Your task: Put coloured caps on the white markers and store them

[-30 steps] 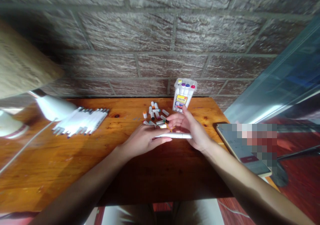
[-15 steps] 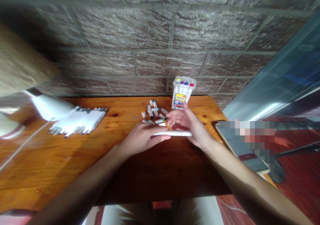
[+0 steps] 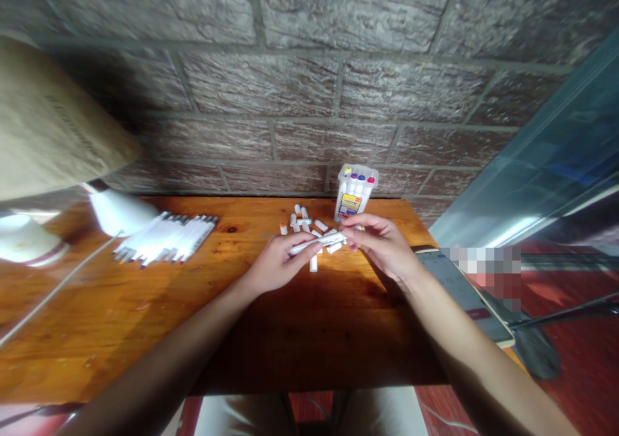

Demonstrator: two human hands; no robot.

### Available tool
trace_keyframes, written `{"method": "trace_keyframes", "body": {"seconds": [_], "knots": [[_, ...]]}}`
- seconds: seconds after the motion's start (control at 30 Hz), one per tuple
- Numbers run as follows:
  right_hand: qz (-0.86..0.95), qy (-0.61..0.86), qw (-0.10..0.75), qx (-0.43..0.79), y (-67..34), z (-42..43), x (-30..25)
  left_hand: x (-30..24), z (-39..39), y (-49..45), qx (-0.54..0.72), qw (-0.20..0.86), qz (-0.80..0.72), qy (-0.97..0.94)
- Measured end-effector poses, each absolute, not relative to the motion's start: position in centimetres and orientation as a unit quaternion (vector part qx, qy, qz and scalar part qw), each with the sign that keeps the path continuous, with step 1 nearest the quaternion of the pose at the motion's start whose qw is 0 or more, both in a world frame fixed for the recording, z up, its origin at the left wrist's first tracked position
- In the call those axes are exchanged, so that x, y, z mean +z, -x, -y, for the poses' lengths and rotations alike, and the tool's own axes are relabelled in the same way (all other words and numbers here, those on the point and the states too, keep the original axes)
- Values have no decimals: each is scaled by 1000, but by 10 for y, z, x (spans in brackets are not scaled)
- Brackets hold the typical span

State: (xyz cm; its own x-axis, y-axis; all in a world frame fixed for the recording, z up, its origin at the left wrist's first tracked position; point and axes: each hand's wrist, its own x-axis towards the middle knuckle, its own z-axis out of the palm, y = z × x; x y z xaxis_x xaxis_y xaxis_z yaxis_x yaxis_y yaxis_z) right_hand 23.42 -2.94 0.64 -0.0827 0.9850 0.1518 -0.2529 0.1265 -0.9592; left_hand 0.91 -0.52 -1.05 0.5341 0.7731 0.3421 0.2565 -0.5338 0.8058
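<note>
My left hand [image 3: 273,263] is closed around a white marker [image 3: 302,246], which points right and tilts slightly upward. At its right end my right hand [image 3: 387,250] is pinched on the marker's cap [image 3: 360,228], whose yellowish end shows by the fingers. I cannot tell whether cap and barrel are still joined. Below and behind the hands lie several loose white marker caps [image 3: 313,264], some with orange, teal or green ends. My hands cover part of this pile.
A clear marker case [image 3: 342,194] holding several markers stands against the brick wall. A row of white markers [image 3: 167,239] lies at the left, beside a lamp [image 3: 118,210] with its cord. Near the table's right edge is a tablet-like device [image 3: 447,281].
My right hand has gone from open beside the marker to pinching its right end. The marker has tilted up at the right. The head view has shifted slightly.
</note>
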Motion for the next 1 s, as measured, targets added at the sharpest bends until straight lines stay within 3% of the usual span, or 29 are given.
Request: {"method": "trace_keyframes", "body": {"seconds": [0.13,0.33,0.57,0.83,1.0], "knots": [[435,378,615,538,-240,27,12,-7,5,-9,343,407,-326,-781],[483,366,558,566,-231,28,5,-6,8,-14,338,459,-308,-762],[400,332,657,546,-234,26,11,-9,9,-17,317,527,-298,-731],[404,338,599,604,-228,29,6,-10,11,-19,307,597,-304,-676],[384,313,628,599,-232,27,9,-10,13,-22,290,670,-266,-629]]}}
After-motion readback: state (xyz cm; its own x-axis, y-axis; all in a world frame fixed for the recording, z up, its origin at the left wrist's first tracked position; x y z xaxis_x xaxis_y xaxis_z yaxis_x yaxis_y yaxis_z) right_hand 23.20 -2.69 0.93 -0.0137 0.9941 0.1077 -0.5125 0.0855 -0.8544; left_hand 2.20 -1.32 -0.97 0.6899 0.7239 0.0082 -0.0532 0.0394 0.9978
